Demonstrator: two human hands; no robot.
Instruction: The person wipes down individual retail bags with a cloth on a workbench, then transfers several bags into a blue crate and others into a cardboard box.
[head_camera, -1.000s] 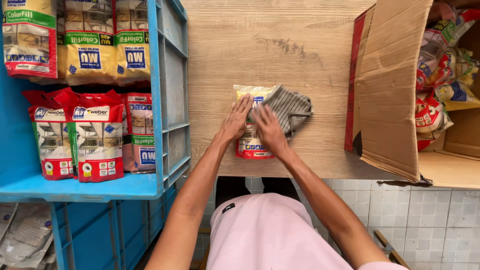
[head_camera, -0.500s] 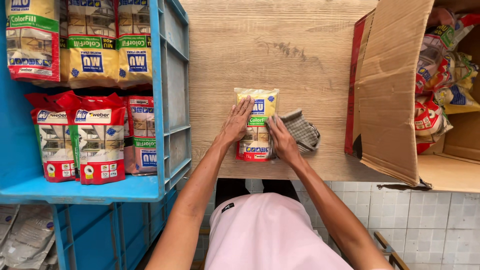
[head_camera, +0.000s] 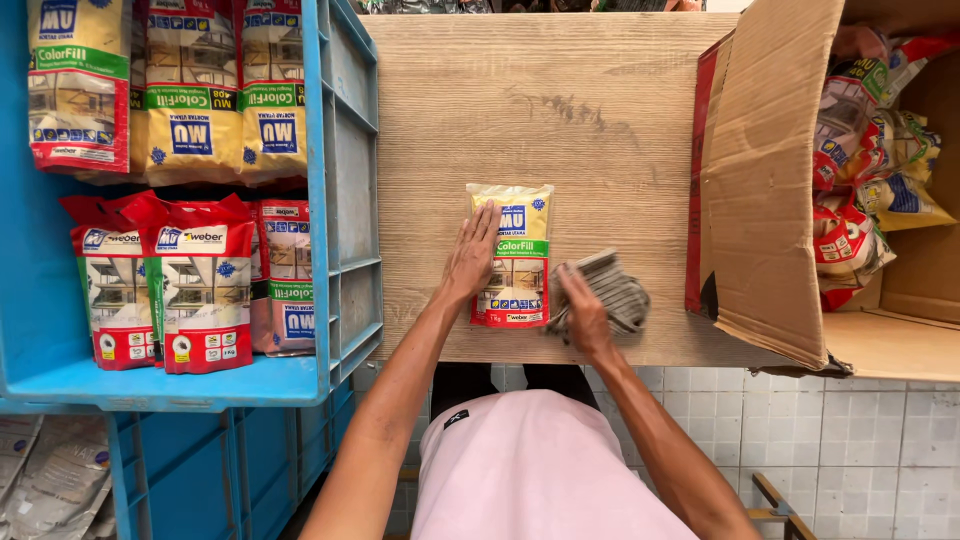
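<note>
A yellow pouch with a green band and a red bottom strip (head_camera: 513, 252) lies flat on the wooden table (head_camera: 520, 110). My left hand (head_camera: 471, 256) rests flat along the pouch's left edge, fingers stretched out. My right hand (head_camera: 584, 313) presses a grey striped cloth (head_camera: 615, 290) on the table just right of the pouch's lower corner, fingers curled into the fabric.
A blue plastic crate (head_camera: 335, 200) at the left holds several similar yellow and red pouches (head_camera: 200, 280). An open cardboard box (head_camera: 770, 190) on its side at the right holds more packets (head_camera: 860, 200). White floor tiles show below the table edge.
The cloth has slid off the pouch to its right and down toward the table's near edge under my right hand. The pouch's full front now shows. My left hand stays on its left side.
</note>
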